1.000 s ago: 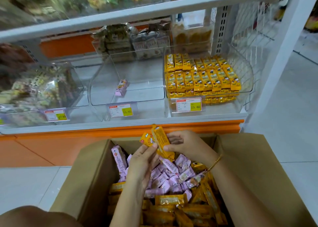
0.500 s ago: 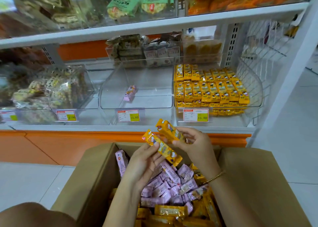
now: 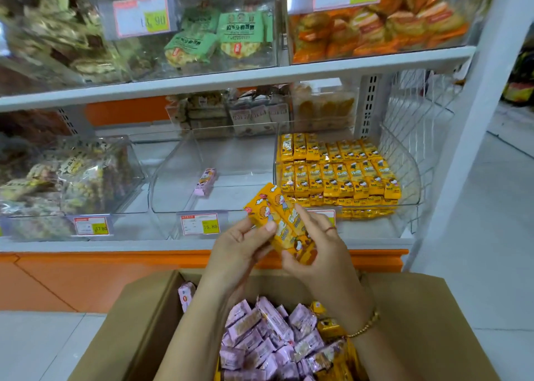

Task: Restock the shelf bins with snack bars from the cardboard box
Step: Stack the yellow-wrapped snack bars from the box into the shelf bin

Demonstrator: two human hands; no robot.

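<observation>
Forearms angle up from 6 o'clock over the cardboard box [image 3: 419, 317]; left hand [image 3: 239, 250] and right hand [image 3: 320, 253] meet, thumbs and curled fingers pinching yellow snack bars [image 3: 277, 218] between them, the yellow-stocked bin [image 3: 411, 175] at 1 o'clock.

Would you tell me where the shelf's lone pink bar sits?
Head view, centre-left: the pink bar lies alone in the middle bin, beside the yellow-bar bin.

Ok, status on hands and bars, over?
Left grip and right grip both hold yellow bars above the cardboard box. Yellow bin well stocked; middle bin has one pink bar. Nothing blocks the bins.
</observation>
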